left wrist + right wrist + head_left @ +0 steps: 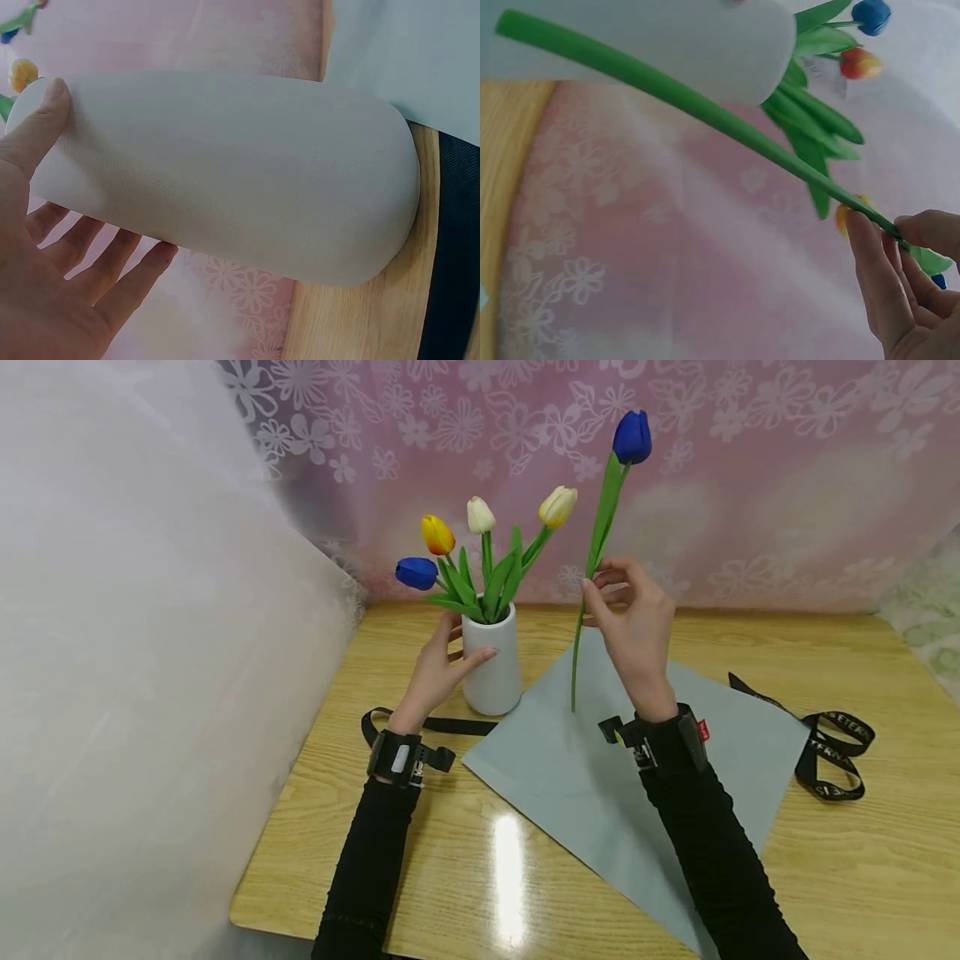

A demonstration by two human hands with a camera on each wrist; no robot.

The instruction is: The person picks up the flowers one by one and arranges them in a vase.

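A white vase stands on the table, holding a blue tulip, a yellow-orange tulip and two cream tulips. My left hand grips the vase near its rim; in the left wrist view the thumb lies on one side and the fingers on the other. To the right of the vase, my right hand pinches the stem of another blue tulip, held upright above the table. Its bare green stem crosses the right wrist view, in front of the vase.
Grey-blue wrapping paper lies on the wooden table, its left corner near the vase's base. A black ribbon with lettering lies looped at right, and more black ribbon lies beside the vase. A pink floral curtain hangs behind.
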